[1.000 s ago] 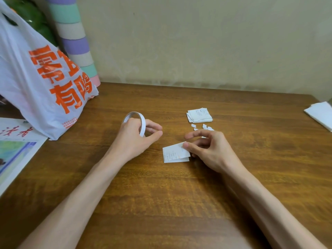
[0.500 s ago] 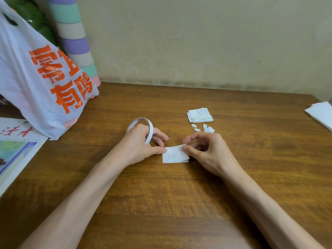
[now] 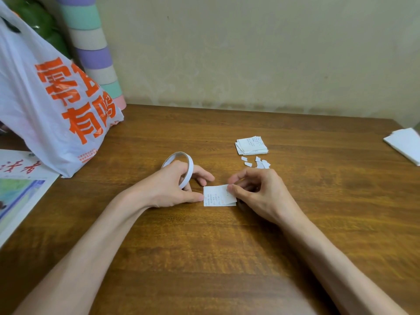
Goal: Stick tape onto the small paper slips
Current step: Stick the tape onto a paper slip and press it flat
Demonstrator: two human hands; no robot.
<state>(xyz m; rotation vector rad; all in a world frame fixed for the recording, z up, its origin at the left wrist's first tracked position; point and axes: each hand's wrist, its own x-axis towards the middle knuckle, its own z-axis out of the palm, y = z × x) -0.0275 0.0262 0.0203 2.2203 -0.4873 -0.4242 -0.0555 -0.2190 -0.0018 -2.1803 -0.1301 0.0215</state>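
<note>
On the bench (image 3: pixel 227 258), the left grip (image 3: pixel 172 186) is curled round a white tape roll (image 3: pixel 190 169) — its thumb tip touches the paper slip (image 3: pixel 216 196) at 9 o'clock. The right grip (image 3: pixel 256 194) pinches that slip's 3 o'clock edge. A stack of slips (image 3: pixel 251 145) lies at 1 o'clock, with white scraps (image 3: pixel 258 163) just beside it.
</note>
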